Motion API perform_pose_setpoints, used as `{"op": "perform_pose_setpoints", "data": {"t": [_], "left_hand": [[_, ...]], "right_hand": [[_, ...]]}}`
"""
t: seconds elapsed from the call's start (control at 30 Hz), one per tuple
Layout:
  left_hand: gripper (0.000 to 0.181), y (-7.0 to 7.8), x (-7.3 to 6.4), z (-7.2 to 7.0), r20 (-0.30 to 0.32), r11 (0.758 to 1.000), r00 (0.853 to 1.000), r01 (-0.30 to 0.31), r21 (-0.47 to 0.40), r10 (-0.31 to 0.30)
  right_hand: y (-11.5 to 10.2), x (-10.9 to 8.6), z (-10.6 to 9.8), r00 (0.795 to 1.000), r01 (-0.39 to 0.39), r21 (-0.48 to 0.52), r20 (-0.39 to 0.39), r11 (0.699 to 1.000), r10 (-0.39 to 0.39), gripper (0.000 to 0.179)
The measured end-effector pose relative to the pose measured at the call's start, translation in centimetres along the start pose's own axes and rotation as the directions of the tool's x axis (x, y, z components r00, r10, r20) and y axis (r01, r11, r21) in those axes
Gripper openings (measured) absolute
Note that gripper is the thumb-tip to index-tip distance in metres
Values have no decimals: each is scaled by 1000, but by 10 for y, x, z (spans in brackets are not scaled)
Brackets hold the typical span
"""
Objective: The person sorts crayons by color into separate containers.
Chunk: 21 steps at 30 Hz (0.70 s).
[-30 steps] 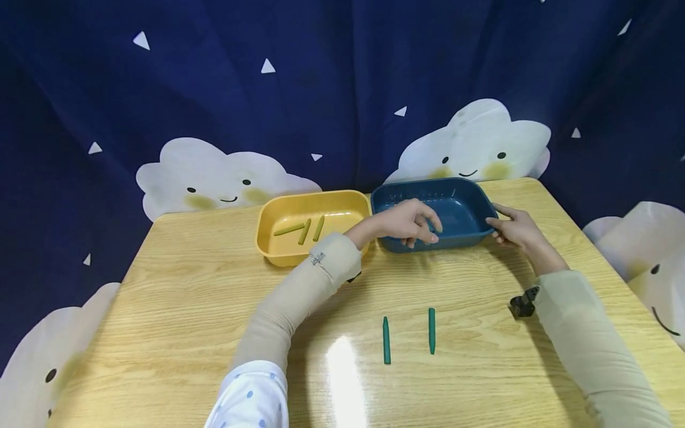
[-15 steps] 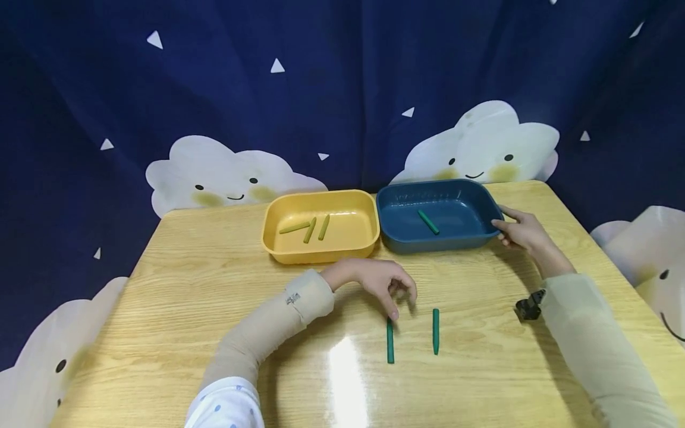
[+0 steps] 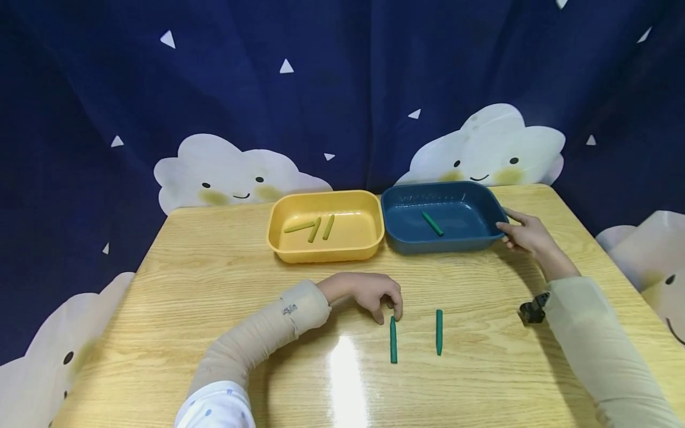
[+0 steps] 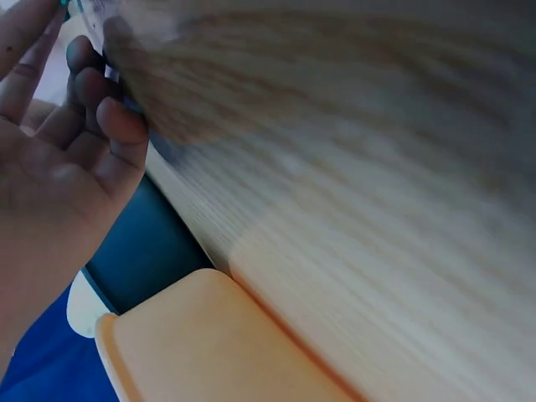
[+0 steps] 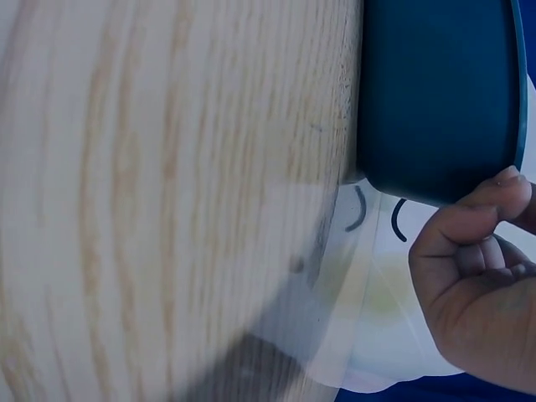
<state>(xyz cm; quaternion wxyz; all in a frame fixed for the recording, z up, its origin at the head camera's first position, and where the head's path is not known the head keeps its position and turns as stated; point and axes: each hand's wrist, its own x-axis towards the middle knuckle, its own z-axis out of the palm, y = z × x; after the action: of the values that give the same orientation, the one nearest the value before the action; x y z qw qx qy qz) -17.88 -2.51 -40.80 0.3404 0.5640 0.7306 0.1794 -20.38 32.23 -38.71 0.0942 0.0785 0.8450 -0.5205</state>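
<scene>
My left hand [image 3: 374,294] is at the pointed upper end of a green crayon [image 3: 393,342] lying on the table. Its thumb and index finger are apart, with the index fingertip at or just over the tip; contact cannot be told. In the left wrist view the hand [image 4: 63,167] has its other fingers bent loosely, and a speck of green shows at the top edge. A second green crayon [image 3: 439,333] lies to the right. My right hand [image 3: 527,233] pinches the right rim of a blue plastic bin [image 3: 444,245], which holds one green crayon [image 3: 432,223].
A yellow bin [image 3: 326,255] stands left of the blue one, holding several olive-yellow crayons [image 3: 314,229]. Both sit at the back of the wooden table [image 3: 214,267], before a dark blue curtain [image 3: 235,77] with clouds.
My left hand has left the blue bin, where a green crayon now lies in sight, and come forward to the left green crayon. The right hand keeps its hold on the rim.
</scene>
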Motion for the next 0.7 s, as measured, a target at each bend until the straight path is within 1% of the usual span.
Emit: {"op": "perform_pose_setpoints", "data": {"t": [0.1, 0.17, 0.3, 0.37, 0.43, 0.53, 0.63, 0.7], "left_hand": [[12, 3, 0, 0, -8, 999, 1000, 16, 40, -16], [11, 5, 0, -1, -5, 998, 1000, 30, 52, -29], [10, 10, -2, -4, 4, 999, 999, 44, 31, -44], [8, 11, -4, -7, -11, 999, 999, 41, 12, -41], [6, 13, -7, -10, -42, 1000, 999, 21, -10, -22], [5, 15, -10, -15, -116, 998, 993, -22, -52, 15], [5, 15, -12, -21, -197, 994, 979, -64, -85, 47], [5, 15, -12, -25, -248, 994, 967, -80, -79, 58]], "right_hand": [[0, 1, 0, 1000, -5, 10, -2, 1000, 5, 62], [0, 2, 0, 1000, -6, 20, -8, 1000, 6, 62], [0, 2, 0, 1000, -2, 31, -16, 1000, 3, 62], [0, 1, 0, 1000, 2, 33, -12, 999, -2, 62], [0, 0, -1, 1000, 1, 25, -9, 1000, -1, 62], [0, -1, -1, 1000, -2, 14, -6, 1000, 2, 61], [0, 0, 0, 1000, -6, 9, -6, 1000, 6, 62], [0, 0, 1, 1000, -9, 12, -4, 1000, 9, 61]]}}
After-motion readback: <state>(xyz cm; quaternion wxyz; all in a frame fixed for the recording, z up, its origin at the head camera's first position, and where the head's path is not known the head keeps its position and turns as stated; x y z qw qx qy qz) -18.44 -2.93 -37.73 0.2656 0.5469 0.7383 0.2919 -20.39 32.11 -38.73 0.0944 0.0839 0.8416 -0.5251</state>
